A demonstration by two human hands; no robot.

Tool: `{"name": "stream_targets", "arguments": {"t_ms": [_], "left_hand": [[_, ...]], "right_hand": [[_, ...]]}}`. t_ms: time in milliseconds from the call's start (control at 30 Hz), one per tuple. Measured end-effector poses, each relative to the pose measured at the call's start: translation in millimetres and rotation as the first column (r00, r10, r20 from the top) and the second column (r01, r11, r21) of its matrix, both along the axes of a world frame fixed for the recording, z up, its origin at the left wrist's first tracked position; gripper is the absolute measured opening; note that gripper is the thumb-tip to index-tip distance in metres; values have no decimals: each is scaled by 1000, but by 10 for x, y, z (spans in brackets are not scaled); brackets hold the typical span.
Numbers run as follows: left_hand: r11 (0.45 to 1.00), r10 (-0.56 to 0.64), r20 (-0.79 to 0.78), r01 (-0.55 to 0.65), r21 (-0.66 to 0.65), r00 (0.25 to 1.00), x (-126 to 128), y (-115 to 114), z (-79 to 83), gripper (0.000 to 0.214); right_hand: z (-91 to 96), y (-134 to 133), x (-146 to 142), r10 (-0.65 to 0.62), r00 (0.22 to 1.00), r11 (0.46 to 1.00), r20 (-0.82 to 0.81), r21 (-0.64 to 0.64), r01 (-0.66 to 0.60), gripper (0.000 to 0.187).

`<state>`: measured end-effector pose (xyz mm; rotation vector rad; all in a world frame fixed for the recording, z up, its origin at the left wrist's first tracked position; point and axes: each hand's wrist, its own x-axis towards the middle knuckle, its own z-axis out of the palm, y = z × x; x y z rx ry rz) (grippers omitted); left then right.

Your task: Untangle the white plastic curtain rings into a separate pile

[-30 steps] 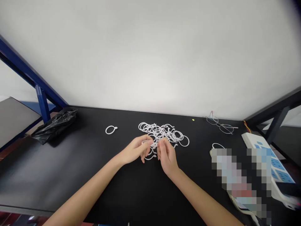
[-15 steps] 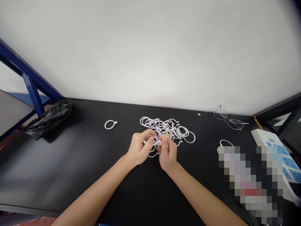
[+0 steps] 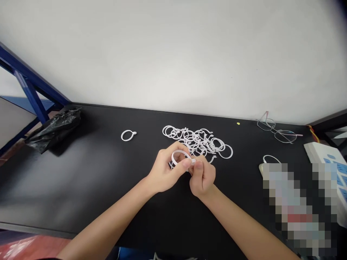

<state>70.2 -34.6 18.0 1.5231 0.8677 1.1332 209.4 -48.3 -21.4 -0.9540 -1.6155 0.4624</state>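
Note:
Between my two hands is a white plastic ring (image 3: 174,157) with a small clasp end. My left hand (image 3: 169,168) grips the ring's band with thumb and fingers. At the clasp end, my right hand (image 3: 203,175) pinches with its thumb against curled fingers, which partly hide that end. Just beyond the hands lies a loose pile of similar white rings (image 3: 199,139), some of them open and overlapping. A single white ring (image 3: 127,135), its clasp end pointing right, lies apart on the left.
The black table (image 3: 108,173) meets a pale wall (image 3: 162,54). A crumpled black plastic bag (image 3: 55,130) lies at the left by a blue frame. Eyeglasses (image 3: 276,130), a white cable (image 3: 272,156), a blurred-out object (image 3: 294,206) and a white-and-blue power strip (image 3: 320,155) are on the right.
The view has shifted slightly. My hands have tilted the held ring, so its loop stands up more and shows more clearly. Both hands still grip it.

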Motion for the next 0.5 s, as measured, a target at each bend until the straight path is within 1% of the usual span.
{"name": "stream_targets", "arguments": {"t_ms": [100, 200, 333, 433, 500], "left_hand": [[1000, -16, -5, 16, 3, 1000, 11, -22, -25, 40], [1000, -9, -39, 10, 16, 999, 21, -26, -31, 43], [998, -25, -58, 29, 57, 998, 24, -22, -11, 45], [998, -49, -75, 53, 46, 996, 20, -27, 1, 46], [998, -52, -72, 55, 38, 996, 17, -33, 4, 45]], "right_hand": [[-26, -14, -1, -54, 998, 998, -27, -25, 53, 35], [-60, -13, -4, -49, 997, 997, -58, -64, 46, 36], [-101, -17, -7, -40, 995, 998, -89, -59, 35, 35], [-110, -28, -12, -67, 994, 996, -91, -73, 60, 37], [-100, -34, -16, -71, 992, 997, -100, -49, 66, 36]]}}
